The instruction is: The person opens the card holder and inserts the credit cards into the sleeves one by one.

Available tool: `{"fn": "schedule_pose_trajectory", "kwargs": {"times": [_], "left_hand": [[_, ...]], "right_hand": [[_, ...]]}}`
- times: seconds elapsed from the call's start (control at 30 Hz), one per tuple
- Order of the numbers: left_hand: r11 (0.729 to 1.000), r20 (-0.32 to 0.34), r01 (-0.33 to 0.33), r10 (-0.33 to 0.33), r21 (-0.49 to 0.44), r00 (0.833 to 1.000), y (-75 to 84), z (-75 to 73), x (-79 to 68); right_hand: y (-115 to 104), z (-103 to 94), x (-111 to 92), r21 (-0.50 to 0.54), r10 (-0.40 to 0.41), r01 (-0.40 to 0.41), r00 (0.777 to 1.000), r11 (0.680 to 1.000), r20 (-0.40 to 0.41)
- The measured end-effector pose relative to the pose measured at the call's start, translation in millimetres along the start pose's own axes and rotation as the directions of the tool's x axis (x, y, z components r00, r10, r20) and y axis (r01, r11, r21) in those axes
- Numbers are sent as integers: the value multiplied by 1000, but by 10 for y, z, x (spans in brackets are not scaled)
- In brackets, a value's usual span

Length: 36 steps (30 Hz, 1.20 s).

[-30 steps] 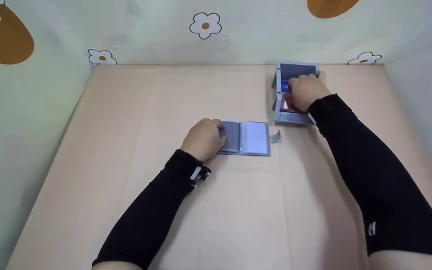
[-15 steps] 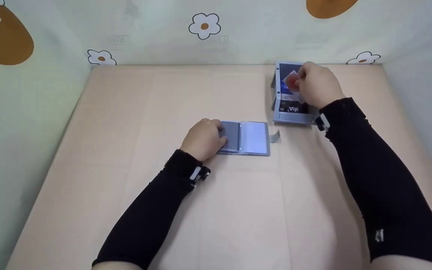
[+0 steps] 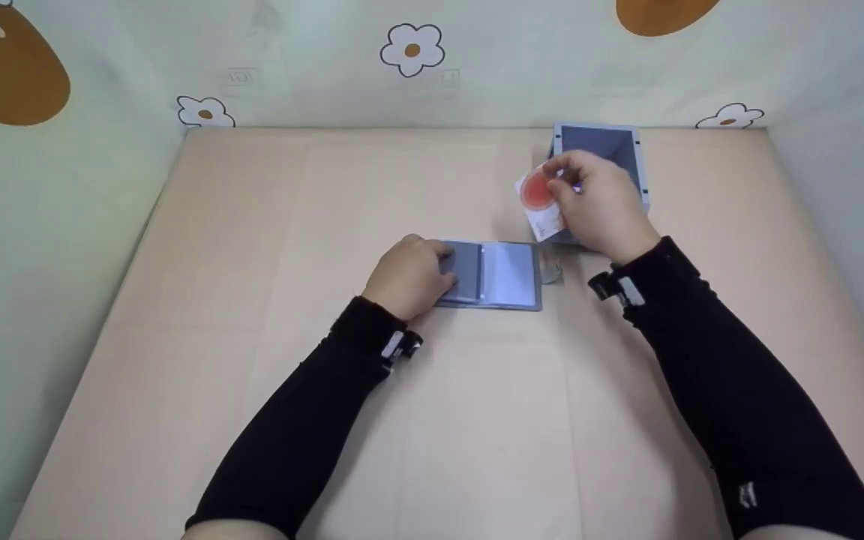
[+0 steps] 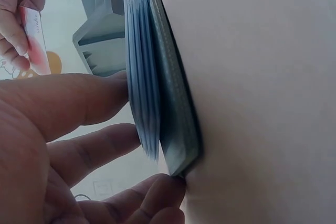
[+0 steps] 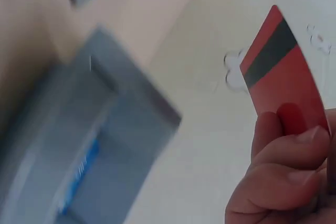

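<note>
My right hand (image 3: 603,206) pinches a plastic card (image 3: 538,192) by its edge, in the air between the grey box and the card holder. One face is white with a red circle; in the right wrist view the red back of the card (image 5: 286,74) carries a dark stripe. The grey card holder (image 3: 511,276) lies spread on the table, showing clear sleeves. My left hand (image 3: 406,277) holds it at its left side, thumb and forefinger on the sleeves (image 4: 142,77) and the other fingers curled at the cover's corner.
Behind my right hand stands an open-topped grey box (image 3: 597,139) at the back right, partly hidden; a blue card (image 5: 79,174) shows inside it. A short strap (image 3: 552,271) sticks out from the holder's right edge. Flower-patterned walls (image 3: 312,60) bound the table.
My right hand has drawn the card out of the box and moved left and toward me, nearer the card holder. My left hand has stayed in place on the holder.
</note>
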<state>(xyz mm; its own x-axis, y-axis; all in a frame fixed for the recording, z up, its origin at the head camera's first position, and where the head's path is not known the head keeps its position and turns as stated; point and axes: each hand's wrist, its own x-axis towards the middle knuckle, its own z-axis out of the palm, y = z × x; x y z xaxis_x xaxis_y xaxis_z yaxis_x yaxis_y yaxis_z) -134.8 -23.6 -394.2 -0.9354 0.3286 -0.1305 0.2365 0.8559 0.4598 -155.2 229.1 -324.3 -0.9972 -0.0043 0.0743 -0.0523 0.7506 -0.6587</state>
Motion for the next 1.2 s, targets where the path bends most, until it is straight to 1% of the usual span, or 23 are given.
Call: {"fn": "schedule_pose_trajectory", "kwargs": {"times": [0.07,0.2,0.33,0.47,0.9,1.1,1.2], "left_hand": [[1000,1,2,-2,-1,1000,-1,0,1],[1000,11,7,-7,-7,1000,-5,-1,3],[1000,25,13,-13,-8,1000,-3,-7,7],[1000,31,15,-15,-6,999,5,-12,14],[1000,33,17,-17,9,999,6,-16,16],[999,38,25,-25,21,999,17,-15,11],[1000,35,18,-19,22,999,19,-18,6]], "right_hand": [[-5,114,-45,20,-16,15,999,1000,35],[12,303,-111,48,-21,16,993,999,113],[51,436,-155,45,-23,15,982,999,185],[78,522,-185,35,-12,4,973,999,230],[97,635,-213,11,9,-12,965,1000,262],[104,663,-229,-22,-19,25,968,999,249],[96,674,-243,-50,-38,51,970,997,239]]}}
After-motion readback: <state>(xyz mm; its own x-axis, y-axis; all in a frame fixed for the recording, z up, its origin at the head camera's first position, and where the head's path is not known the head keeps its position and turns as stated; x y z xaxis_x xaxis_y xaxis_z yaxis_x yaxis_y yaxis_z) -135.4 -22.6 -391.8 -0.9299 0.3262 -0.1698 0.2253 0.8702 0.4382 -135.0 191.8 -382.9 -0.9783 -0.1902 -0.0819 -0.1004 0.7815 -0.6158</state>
